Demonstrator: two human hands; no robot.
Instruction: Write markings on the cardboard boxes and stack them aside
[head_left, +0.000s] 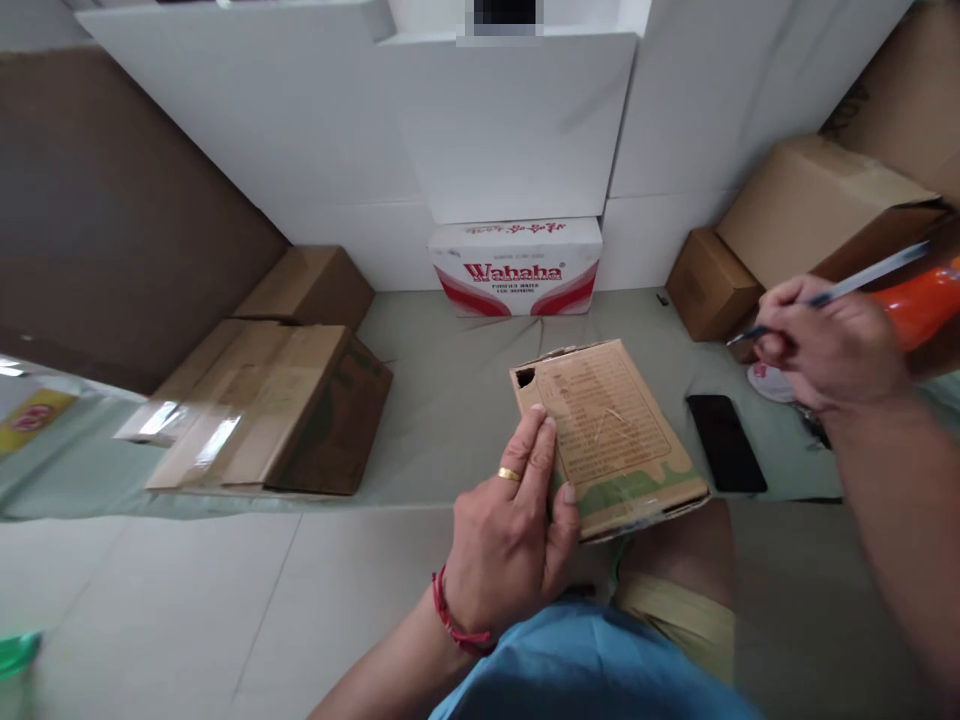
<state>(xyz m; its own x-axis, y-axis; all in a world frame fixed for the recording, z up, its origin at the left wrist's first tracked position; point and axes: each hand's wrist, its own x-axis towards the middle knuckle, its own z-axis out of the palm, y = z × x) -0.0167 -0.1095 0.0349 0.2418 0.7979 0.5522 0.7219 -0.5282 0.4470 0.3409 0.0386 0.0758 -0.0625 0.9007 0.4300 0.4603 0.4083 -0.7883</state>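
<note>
A small brown cardboard box [611, 430] with printed text and a green band rests on my knee at the centre. My left hand [514, 530], wearing a gold ring and a red thread bracelet, grips the box's near left edge with fingers laid on its top. My right hand [829, 345] is raised to the right, fingers pinched round a pen [847, 285] whose tip points left, clear of the box.
A black phone [726, 442] lies on the pale green sheet right of the box. A taped cardboard box [270, 410] sits at left, a white "Wahaha" carton [516, 265] at the back, brown boxes [795, 215] at right, white foam boards behind.
</note>
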